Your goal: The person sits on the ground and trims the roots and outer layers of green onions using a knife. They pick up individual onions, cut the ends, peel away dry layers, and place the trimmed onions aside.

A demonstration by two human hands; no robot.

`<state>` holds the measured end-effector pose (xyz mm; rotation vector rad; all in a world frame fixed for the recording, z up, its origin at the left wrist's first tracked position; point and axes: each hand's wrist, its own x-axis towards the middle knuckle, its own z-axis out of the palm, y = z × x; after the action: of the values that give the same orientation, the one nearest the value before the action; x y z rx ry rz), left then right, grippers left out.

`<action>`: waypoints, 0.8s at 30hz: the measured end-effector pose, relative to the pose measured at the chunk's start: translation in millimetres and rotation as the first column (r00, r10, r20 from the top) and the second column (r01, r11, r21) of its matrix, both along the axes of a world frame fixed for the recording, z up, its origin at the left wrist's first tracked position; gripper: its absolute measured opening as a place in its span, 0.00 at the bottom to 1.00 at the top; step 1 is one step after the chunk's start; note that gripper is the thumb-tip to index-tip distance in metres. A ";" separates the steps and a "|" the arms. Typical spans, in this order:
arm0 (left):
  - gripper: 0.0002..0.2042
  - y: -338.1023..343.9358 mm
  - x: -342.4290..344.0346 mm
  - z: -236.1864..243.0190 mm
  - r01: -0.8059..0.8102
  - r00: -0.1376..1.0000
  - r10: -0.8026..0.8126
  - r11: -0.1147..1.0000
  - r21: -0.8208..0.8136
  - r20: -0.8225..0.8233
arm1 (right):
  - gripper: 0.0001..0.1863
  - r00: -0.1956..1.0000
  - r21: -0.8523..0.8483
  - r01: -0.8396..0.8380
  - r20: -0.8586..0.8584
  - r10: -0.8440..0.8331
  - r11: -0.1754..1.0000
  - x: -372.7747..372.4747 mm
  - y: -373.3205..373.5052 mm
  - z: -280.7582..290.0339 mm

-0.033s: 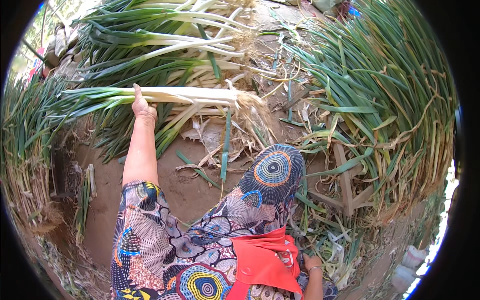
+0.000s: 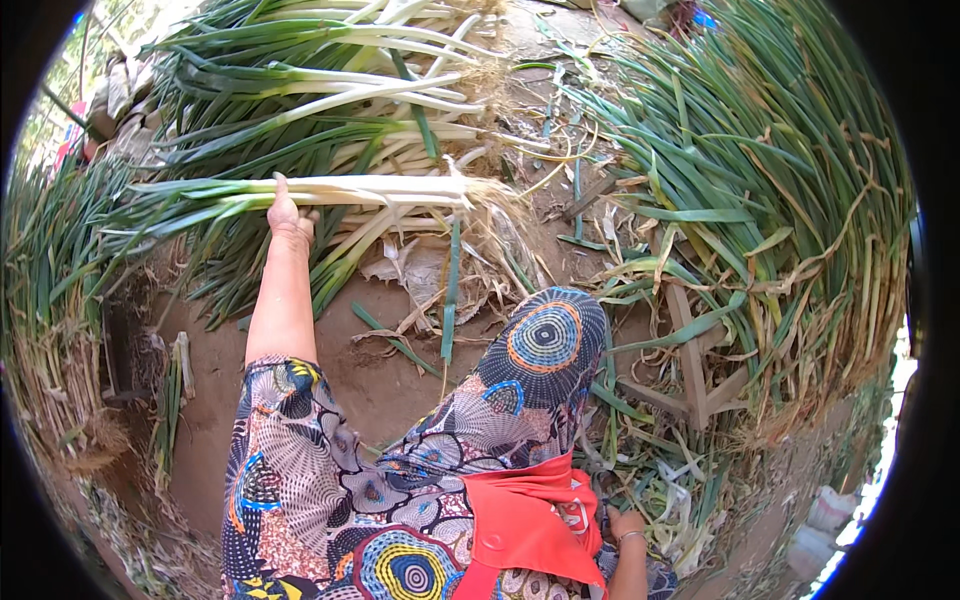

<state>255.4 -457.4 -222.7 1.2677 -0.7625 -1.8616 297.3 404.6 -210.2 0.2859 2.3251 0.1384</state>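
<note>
My left hand [image 2: 288, 215], at the end of an outstretched arm, grips a bunch of long leeks [image 2: 395, 190] with white stems, green tops to the left and pale roots to the right. This bunch lies across the front of a big pile of leeks [image 2: 260, 75]. My right hand [image 2: 625, 528] is low at the right, beside a red apron [image 2: 510, 515] over patterned clothing, its fingers curled at something dark that I cannot make out.
A tall heap of untrimmed leeks [image 2: 760, 200] fills the right, with a wooden frame [image 2: 685, 340] at its base. Another upright bundle [image 2: 50, 290] stands at the left. Loose leaves and dry peelings [image 2: 410, 270] litter the dirt ground. Pale containers [image 2: 820, 525] sit at the lower right.
The bunch in my left hand has shifted very slightly to the left. My right hand looks almost unchanged.
</note>
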 end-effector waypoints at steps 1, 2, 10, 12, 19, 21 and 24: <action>0.38 6.0 -8.8 -8.0 0.016 0.997 -0.022 0.997 0.075 0.073 | 0.38 1.000 -0.006 0.007 0.004 -0.007 1.000 -0.8 -19.2 15.3; 0.41 15.4 -14.0 -14.5 0.029 0.988 -0.050 0.988 0.149 0.145 | 0.39 1.000 -0.011 0.016 0.008 -0.016 1.000 0.0 -31.5 25.6; 0.44 38.1 7.1 -94.2 0.219 0.936 -0.275 0.944 0.245 0.222 | 0.36 0.799 -0.317 0.591 0.107 -0.591 0.741 5.4 -57.5 30.6; 0.43 52.5 4.2 -95.0 0.293 0.914 -0.351 0.917 0.272 0.201 | 0.32 0.435 -0.456 0.841 0.250 -0.865 0.291 19.1 -46.8 11.9; 0.38 81.7 27.7 -137.0 0.392 0.833 -0.473 0.871 0.298 0.287 | 0.22 0.681 -0.578 0.655 0.172 -0.712 0.487 19.5 -60.1 -10.2; 0.39 115.0 27.0 -127.9 0.410 0.767 -0.556 0.809 0.421 0.321 | 0.19 0.687 -0.558 0.651 0.144 -0.712 0.515 25.3 -56.0 -18.0; 0.39 124.5 38.3 -160.0 0.221 0.778 -0.494 0.793 0.568 0.388 | 0.15 0.575 -0.650 0.673 0.159 -0.803 0.353 19.4 -61.6 4.1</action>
<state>293.7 -332.9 -382.6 2.1528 -0.8941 -2.1374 316.7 343.1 -206.1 0.9996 1.9995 -1.2171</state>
